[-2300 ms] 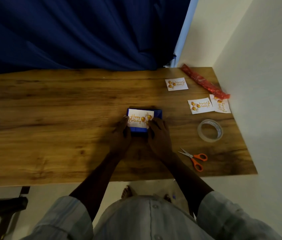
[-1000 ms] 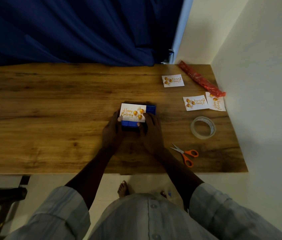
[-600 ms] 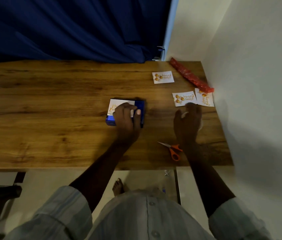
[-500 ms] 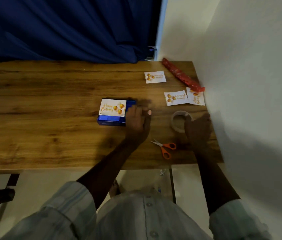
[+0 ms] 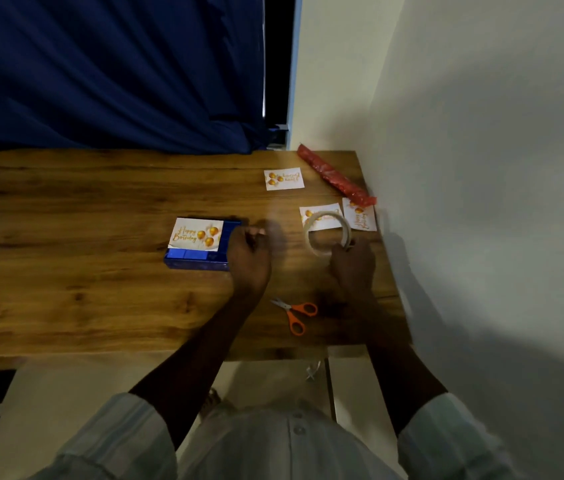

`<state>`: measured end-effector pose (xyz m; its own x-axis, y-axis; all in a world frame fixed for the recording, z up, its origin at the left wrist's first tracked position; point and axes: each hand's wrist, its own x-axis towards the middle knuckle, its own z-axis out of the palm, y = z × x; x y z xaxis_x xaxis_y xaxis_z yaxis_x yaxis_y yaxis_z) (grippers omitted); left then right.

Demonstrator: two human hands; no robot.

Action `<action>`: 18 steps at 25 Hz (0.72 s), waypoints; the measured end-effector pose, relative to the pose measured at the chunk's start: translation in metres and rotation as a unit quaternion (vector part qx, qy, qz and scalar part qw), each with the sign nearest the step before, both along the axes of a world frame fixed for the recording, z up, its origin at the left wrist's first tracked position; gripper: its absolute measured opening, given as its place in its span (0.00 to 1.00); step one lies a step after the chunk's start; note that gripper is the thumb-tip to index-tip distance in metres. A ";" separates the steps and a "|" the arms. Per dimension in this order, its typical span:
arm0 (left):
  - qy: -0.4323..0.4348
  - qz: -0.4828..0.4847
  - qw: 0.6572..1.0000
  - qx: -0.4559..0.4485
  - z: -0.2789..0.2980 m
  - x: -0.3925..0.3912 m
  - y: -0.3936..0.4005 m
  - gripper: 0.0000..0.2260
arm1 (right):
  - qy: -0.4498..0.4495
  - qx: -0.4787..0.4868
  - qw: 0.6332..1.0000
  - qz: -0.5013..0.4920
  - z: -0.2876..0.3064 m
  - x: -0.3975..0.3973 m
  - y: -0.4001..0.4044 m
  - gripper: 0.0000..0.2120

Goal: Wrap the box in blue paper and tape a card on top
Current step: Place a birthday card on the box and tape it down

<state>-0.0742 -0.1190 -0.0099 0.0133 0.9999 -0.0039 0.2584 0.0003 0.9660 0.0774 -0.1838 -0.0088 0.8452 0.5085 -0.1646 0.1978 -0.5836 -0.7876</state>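
Head view. Box (image 5: 201, 259): wrapped in blue paper, flat on tabletop (image 5: 66, 289), mid-table. Card (image 5: 196, 234) on top of box, "Happy Birthday", balloons.
Left hand (image 5: 249, 258): just right of box, blurred, fingers curled; whether holding anything, cannot tell.
Right hand (image 5: 353, 263): fingers pinch tape roll (image 5: 327, 235), roll tilted up off tabletop.
Scissors (image 5: 295, 311): orange handles, near front edge, between forearms.
Three spare cards (image 5: 284, 179) and red roll (image 5: 336, 176) by wall.
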 end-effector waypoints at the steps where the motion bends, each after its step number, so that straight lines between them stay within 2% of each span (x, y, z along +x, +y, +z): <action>1: -0.028 0.016 0.999 -0.033 0.012 -0.001 0.005 0.05 | -0.018 0.053 0.998 0.006 0.009 -0.004 0.005 0.11; 4: -0.102 0.000 0.980 -0.170 0.047 -0.004 0.024 0.09 | -0.059 0.185 0.980 0.041 0.036 -0.016 0.018 0.10; 7: -0.217 -0.093 0.913 -0.332 0.078 -0.008 0.040 0.19 | -0.084 0.258 0.961 0.049 0.055 -0.025 0.031 0.12; 9: -0.243 -0.140 0.894 -0.350 0.091 -0.012 0.044 0.23 | -0.099 0.278 0.954 0.057 0.058 -0.028 0.037 0.13; 11: -0.258 -0.171 0.888 -0.341 0.098 -0.014 0.044 0.24 | -0.110 0.292 0.948 0.063 0.059 -0.029 0.039 0.13; 15: -0.253 -0.202 0.891 -0.319 0.103 -0.016 0.040 0.20 | -0.159 0.298 0.938 0.078 0.056 -0.028 0.037 0.12; 18: -0.241 -0.200 0.900 -0.302 0.101 -0.017 0.039 0.13 | -0.157 0.294 0.939 0.080 0.053 -0.028 0.035 0.12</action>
